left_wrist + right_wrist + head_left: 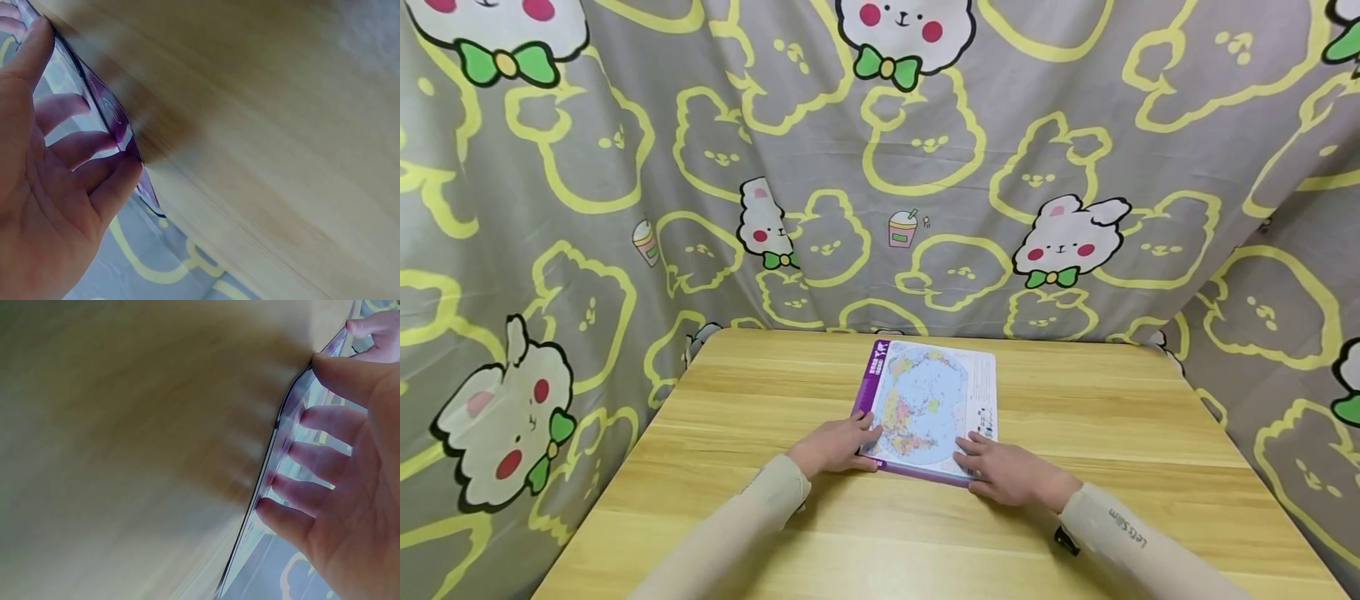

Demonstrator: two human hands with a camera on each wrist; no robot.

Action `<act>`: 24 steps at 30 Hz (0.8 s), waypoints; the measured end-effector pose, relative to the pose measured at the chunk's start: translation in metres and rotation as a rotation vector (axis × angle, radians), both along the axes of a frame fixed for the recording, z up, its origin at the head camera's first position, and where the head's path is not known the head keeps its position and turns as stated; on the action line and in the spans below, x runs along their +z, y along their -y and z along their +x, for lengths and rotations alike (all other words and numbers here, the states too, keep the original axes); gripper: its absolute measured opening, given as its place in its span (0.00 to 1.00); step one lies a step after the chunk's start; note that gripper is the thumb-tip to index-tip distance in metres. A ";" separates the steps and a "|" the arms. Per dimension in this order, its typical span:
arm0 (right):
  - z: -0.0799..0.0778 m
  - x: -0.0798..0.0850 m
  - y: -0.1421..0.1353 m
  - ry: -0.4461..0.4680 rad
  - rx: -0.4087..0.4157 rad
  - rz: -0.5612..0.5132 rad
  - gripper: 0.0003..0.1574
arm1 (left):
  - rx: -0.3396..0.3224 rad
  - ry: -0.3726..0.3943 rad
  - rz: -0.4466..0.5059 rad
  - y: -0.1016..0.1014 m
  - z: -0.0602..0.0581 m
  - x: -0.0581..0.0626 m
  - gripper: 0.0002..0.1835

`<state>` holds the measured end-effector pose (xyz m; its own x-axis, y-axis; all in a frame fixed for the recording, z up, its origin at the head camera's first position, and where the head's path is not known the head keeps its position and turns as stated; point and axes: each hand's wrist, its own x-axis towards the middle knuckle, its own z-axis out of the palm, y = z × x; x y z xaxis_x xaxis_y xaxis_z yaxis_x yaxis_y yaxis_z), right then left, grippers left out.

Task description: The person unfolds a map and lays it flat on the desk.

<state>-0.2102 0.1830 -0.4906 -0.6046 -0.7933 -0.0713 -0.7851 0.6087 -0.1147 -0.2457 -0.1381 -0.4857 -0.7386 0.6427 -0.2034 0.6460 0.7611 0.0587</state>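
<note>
The map was supported by the worktop. Its near left corner was touched by the left hand, its near right corner by the right hand; the fingers of both were loosely spread, well apart from the thumbs.

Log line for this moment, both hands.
map: lying on table | left hand: touching near-left corner | right hand: touching near-right corner

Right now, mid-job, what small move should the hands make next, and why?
Perhaps the right hand should nudge the map slightly forward: it lies askew, its right near corner closer than its left, and the left hand touches it too.
</note>
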 end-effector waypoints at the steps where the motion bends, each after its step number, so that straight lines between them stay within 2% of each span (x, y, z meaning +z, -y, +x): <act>1: -0.001 0.000 -0.001 0.004 0.001 -0.008 0.31 | 0.001 -0.002 -0.005 0.000 0.000 0.000 0.38; 5: -0.003 0.001 -0.002 0.010 0.006 -0.016 0.30 | 0.001 -0.014 -0.013 -0.002 0.001 -0.002 0.38; 13: -0.007 0.004 -0.005 0.038 -0.042 0.007 0.30 | 0.010 0.005 -0.028 -0.008 0.006 -0.001 0.37; 24: -0.014 0.000 -0.007 0.034 -0.056 0.005 0.30 | 0.032 0.013 -0.024 -0.011 0.010 -0.001 0.37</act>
<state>-0.2243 0.1904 -0.4907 -0.6451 -0.7580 -0.0964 -0.7456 0.6521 -0.1377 -0.2359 -0.1270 -0.4872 -0.7557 0.6138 -0.2285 0.6208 0.7824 0.0485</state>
